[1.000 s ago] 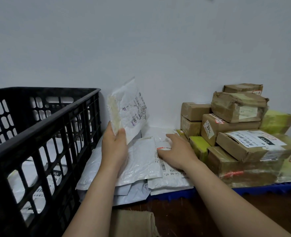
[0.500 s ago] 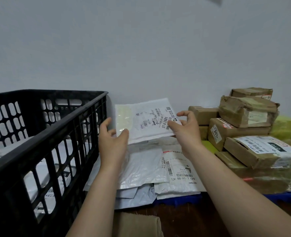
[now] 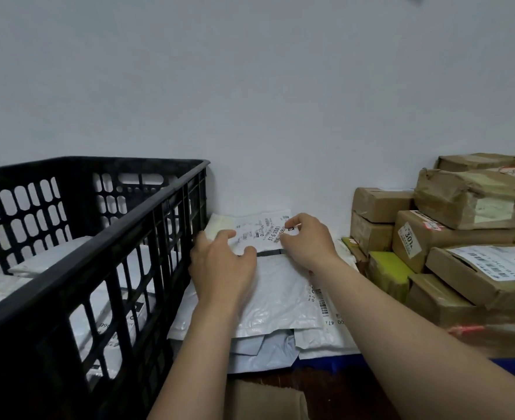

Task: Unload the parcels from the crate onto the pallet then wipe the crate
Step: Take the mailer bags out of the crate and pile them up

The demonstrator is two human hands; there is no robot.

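A white flat parcel (image 3: 259, 230) with a printed label lies at the back of a pile of white mailers (image 3: 280, 301) on the blue pallet (image 3: 335, 363). My left hand (image 3: 222, 268) rests palm down on the parcel's near left part, fingers loosely spread. At the parcel's right edge, my right hand (image 3: 307, 241) pinches it with curled fingers and thumb. The black plastic crate (image 3: 113, 228) stands to the left, touching the pile. Several white parcels (image 3: 53, 259) lie inside the crate.
Taped brown and yellow-green boxes (image 3: 431, 234) are stacked on the pallet's right side. A white wall (image 3: 280, 116) runs right behind the pallet and crate. A tan folded piece (image 3: 265, 401) lies on the dark floor in front.
The white parcel, held upright in my left hand a second ago, was turned flat with both hands and lowered onto the back of the pile.
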